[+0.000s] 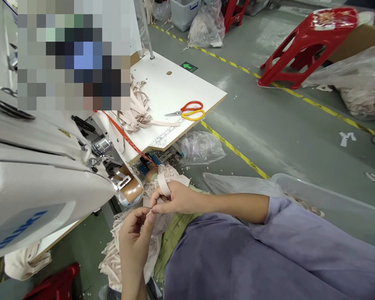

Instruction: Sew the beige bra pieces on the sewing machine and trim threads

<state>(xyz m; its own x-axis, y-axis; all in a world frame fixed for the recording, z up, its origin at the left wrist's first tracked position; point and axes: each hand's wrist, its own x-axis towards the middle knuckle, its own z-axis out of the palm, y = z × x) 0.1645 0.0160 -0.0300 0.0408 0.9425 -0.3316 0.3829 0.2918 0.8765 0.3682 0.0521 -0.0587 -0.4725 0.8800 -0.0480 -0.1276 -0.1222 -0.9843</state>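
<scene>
My left hand (136, 237) comes up from the bottom edge, thumb and fingers pinched together. Against its fingertips meet those of my right hand (178, 200), also closed. A pale pink strap (163, 184) loops over the right hand's fingers, and a small light end of material shows where both hands pinch. Whether that end belongs to the same strap is hidden. Beneath the hands lie pale pink lace pieces (167, 171) and a bundle of pale strips (111, 258). A green cloth (171, 243) rests along my lap.
The white sewing machine (50, 183) stands close on the left. Its white table (200, 83) bears scissors (192, 111) and a heap of pale strips (137, 110). A clear plastic bin (337, 196) is at right; a red stool (312, 46) stands beyond the floor tape.
</scene>
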